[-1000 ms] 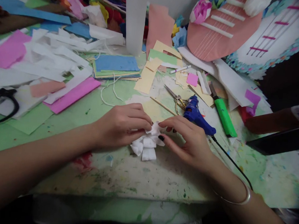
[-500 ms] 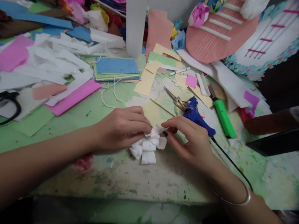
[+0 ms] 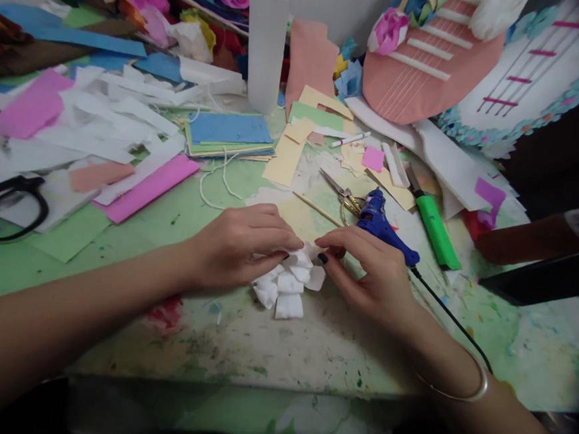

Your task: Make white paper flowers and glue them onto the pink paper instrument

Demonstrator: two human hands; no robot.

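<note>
The white paper (image 3: 291,287), folded into a cluster of loops, is lying near the front edge of the table (image 3: 239,347), between the two hands. The left hand (image 3: 244,247) is bending over its upper left part, fingertips touching it and the dark-nailed thumb standing a little apart from the forefinger; whether it is gripping, I cannot tell. The right hand (image 3: 370,270) is curling in from the other side, thumb and forefinger hovering close together by the paper's upper right edge; its grip is also hard to make out. A bracelet (image 3: 476,392) is circling the right wrist. Just beyond that hand, a blue glue gun (image 3: 386,231) is lying against the scissors (image 3: 344,194), with a thin stick (image 3: 316,207) pointing away to their left and a green cutter (image 3: 436,228) resting to their right. Farther back, string (image 3: 222,178) is trailing before a stack of cards (image 3: 231,129), and a white tube (image 3: 267,48) is standing upright behind it.
</note>
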